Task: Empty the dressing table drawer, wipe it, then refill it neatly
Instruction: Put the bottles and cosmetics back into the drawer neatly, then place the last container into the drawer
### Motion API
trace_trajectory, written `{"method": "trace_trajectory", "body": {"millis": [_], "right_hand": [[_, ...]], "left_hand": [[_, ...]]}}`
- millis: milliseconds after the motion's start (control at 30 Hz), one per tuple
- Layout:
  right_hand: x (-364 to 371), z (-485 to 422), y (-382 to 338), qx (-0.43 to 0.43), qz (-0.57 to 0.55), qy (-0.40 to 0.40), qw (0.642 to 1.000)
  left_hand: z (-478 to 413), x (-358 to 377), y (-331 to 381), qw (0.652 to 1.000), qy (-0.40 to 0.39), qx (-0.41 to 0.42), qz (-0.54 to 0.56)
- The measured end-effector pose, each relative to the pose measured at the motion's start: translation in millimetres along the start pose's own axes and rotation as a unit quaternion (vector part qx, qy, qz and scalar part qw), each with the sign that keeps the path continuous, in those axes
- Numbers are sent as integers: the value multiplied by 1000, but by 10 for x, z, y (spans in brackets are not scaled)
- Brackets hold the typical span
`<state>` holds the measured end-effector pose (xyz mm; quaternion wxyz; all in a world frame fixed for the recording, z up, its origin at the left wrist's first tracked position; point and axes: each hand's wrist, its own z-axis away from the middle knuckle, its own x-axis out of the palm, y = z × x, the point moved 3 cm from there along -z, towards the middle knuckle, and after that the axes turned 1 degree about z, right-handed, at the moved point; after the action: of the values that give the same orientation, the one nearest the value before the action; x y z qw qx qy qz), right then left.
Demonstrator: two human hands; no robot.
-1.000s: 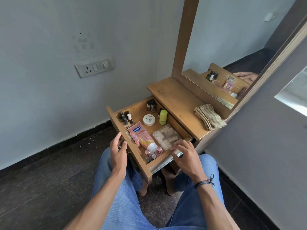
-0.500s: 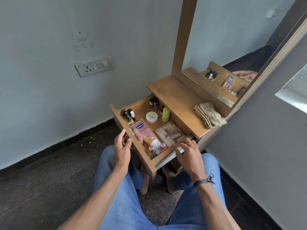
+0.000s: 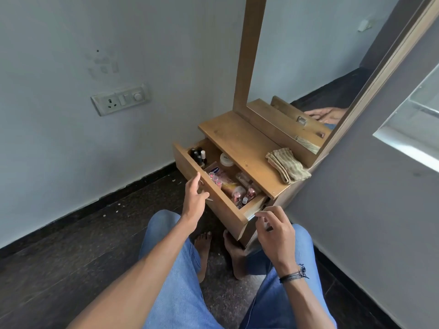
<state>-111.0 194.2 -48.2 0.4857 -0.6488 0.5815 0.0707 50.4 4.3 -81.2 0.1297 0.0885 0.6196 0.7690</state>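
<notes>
Drawer (image 3: pixel 221 205) half open, full

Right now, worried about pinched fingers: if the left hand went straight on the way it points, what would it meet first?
The left hand would meet the drawer front first. It looks almost in contact with the wood, though depth is unclear.

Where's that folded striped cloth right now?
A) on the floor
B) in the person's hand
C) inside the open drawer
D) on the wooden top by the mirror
D: the cloth lies on the top, outside the drawer, and neither hand touches it.
</notes>
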Motion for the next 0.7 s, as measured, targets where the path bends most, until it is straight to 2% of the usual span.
{"method": "trace_trajectory", "body": {"millis": [333, 700], "right_hand": [[-101, -61, 3, -2, 11, 16, 1000], [23, 80, 348, 48, -51, 7, 998]], "left_hand": [[-287, 526, 201, 995, -92, -42, 13], [-651, 868, 60, 992, -88, -93, 19]]}}
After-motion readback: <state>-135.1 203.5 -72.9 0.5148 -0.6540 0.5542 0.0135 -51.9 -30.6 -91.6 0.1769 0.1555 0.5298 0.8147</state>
